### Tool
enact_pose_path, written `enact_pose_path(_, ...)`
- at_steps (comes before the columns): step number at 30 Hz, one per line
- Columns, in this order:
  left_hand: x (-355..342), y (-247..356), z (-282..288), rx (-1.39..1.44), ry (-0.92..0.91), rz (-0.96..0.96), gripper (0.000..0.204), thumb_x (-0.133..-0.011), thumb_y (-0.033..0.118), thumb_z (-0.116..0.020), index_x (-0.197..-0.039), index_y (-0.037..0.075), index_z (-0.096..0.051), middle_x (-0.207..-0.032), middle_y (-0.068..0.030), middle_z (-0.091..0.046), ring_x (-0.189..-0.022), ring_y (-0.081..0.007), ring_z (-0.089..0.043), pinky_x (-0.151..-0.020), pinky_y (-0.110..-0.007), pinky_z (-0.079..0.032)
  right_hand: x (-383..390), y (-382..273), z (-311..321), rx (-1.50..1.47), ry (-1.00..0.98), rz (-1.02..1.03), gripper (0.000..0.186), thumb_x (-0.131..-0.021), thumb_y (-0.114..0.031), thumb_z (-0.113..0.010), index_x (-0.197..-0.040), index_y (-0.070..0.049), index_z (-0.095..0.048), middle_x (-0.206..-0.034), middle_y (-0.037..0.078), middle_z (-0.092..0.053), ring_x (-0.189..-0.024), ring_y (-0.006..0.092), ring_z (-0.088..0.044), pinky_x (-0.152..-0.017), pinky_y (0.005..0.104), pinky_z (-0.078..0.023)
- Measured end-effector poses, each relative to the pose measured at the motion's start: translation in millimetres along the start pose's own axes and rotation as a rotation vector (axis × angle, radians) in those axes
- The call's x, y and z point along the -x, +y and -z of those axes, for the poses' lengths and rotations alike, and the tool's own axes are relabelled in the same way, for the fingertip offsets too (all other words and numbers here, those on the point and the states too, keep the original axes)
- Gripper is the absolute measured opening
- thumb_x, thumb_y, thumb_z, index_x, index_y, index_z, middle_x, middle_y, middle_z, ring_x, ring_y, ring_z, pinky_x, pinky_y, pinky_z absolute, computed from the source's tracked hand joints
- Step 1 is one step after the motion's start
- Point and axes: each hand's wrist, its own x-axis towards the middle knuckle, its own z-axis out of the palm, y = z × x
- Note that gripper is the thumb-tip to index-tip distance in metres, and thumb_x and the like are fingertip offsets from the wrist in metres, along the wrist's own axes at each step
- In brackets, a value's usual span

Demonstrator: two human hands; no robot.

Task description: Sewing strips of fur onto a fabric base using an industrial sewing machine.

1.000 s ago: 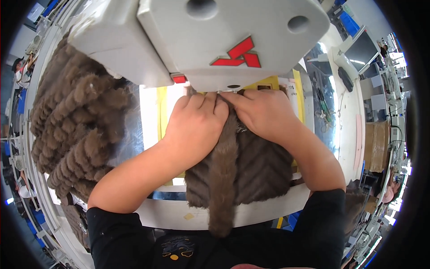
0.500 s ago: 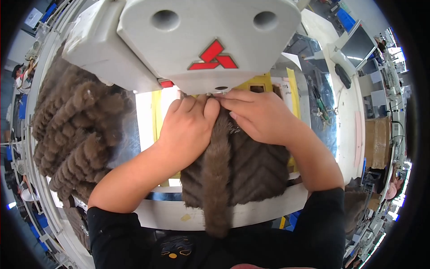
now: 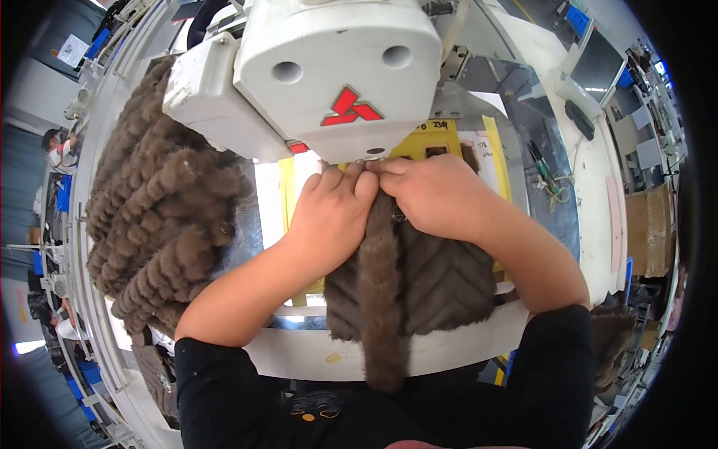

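A white sewing machine head (image 3: 336,45) with a red emblem hangs over a brown chevron-quilted piece (image 3: 449,277). A long brown fur strip (image 3: 381,299) runs down its middle toward me. Just below the machine head, my left hand (image 3: 329,217) has its fingers curled down on the top of the strip, left of centre. My right hand (image 3: 430,194) has its fingers closed on the same strip from the right, close beside my left. The fingertips and the point under the machine are partly hidden. A yellow template (image 3: 411,135) lies beneath.
A heap of ruffled brown fur (image 3: 164,209) fills the left side. At right are green-handled tools (image 3: 546,168), a monitor (image 3: 594,63), a dark handheld object (image 3: 580,118) and a cardboard box (image 3: 647,232). A co-worker (image 3: 60,150) is at the far left.
The view has shifted, so the machine head looks smaller and more of the table behind it shows. My hands stay at the strip under the machine, the right one's fingers slightly repositioned.
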Motion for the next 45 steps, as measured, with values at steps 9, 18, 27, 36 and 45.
enact_pose_path(9, 5.2, -1.8, 6.8, -0.053, 0.021, -0.054, 0.032, -0.082, 0.012, -0.059, -0.113, 0.004, -0.063, -0.132, -0.0125, -0.067, -0.097, -0.0262, -0.062, -0.081, -0.038, -0.047, -5.8, -4.9, 7.9, -0.036, -0.040, -0.039, 0.031, -0.090, -0.009, -0.054, -0.116, -0.004, -0.070, -0.118, 0.004, -0.072, -0.095, 0.0240, -0.072, -0.071, 0.0365, -0.059)
enact_pose_path(18, 1.5, 0.4, 7.3, -0.065, 0.013, -0.031, 0.033, -0.081, 0.011, -0.059, -0.113, 0.004, -0.064, -0.126, -0.0112, -0.071, -0.093, -0.0246, -0.063, -0.079, -0.036, -0.048, -5.7, -3.6, 8.8, -0.044, -0.035, -0.058, 0.032, -0.091, -0.010, -0.054, -0.116, -0.003, -0.072, -0.112, 0.005, -0.073, -0.089, 0.0247, -0.073, -0.067, 0.0364, -0.058)
enact_pose_path(27, -1.9, 0.2, 9.1, 0.047, -0.023, -0.020, 0.033, -0.082, 0.007, -0.058, -0.114, 0.004, -0.064, -0.125, -0.0127, -0.070, -0.094, -0.0268, -0.064, -0.083, -0.039, -0.049, -3.6, -0.7, 10.9, -0.064, -0.008, -0.055, 0.029, -0.088, -0.009, -0.056, -0.111, -0.003, -0.072, -0.111, 0.005, -0.074, -0.090, 0.0256, -0.073, -0.070, 0.0380, -0.059)
enact_pose_path(36, -5.8, 0.5, 4.6, 0.082, 0.043, -0.061, 0.030, -0.081, 0.010, -0.060, -0.110, 0.005, -0.062, -0.121, -0.0122, -0.069, -0.097, -0.0276, -0.063, -0.078, -0.037, -0.050, -1.5, 7.5, 12.6, -0.078, -0.004, -0.088, 0.022, -0.085, -0.009, -0.058, -0.102, -0.007, -0.073, -0.111, 0.003, -0.075, -0.091, 0.0265, -0.073, -0.071, 0.0385, -0.059)
enact_pose_path(45, 4.7, 3.3, 13.7, 0.039, 0.039, -0.171, 0.047, -0.082, 0.009, -0.058, -0.127, 0.001, -0.065, -0.133, -0.0141, -0.066, -0.106, -0.0303, -0.064, -0.089, -0.041, -0.049, -1.2, 7.6, 15.6, -0.040, 0.005, -0.071, 0.025, -0.085, -0.009, -0.059, -0.105, -0.004, -0.074, -0.114, 0.005, -0.075, -0.091, 0.0271, -0.073, -0.071, 0.0380, -0.058)
